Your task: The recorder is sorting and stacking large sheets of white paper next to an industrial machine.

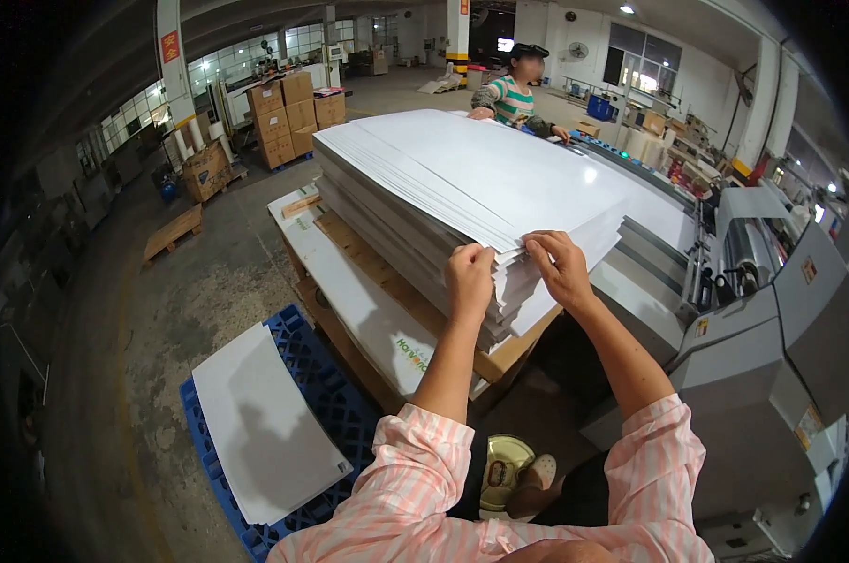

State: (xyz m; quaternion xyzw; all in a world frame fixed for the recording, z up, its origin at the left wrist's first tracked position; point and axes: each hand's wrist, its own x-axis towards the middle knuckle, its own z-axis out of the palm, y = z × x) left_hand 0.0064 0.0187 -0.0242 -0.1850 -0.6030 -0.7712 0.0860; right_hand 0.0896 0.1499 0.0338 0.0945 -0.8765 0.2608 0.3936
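A tall stack of large white sheets point(500, 174) rises in front of me on a wooden pallet point(349, 239). At its near corner, both my hands grip the fanned upper sheets. My left hand point(469, 277) is closed on the sheet edges at the left of the corner, the fingers curled. Just right of it, my right hand point(558, 263) pinches the sheets between thumb and fingers. The upper layers spread out in steps along the left edge. Below the hands, the lower sheets stick out unevenly at the corner.
A grey machine point(762, 375) with rollers stands close on the right. Lower left, a blue plastic pallet point(303, 347) bears a smaller pile of sheets point(260, 422). A co-worker in a striped top point(514, 101) stands beyond the stack, with hands at its far edge. Cardboard boxes point(288, 117) are piled at the back left.
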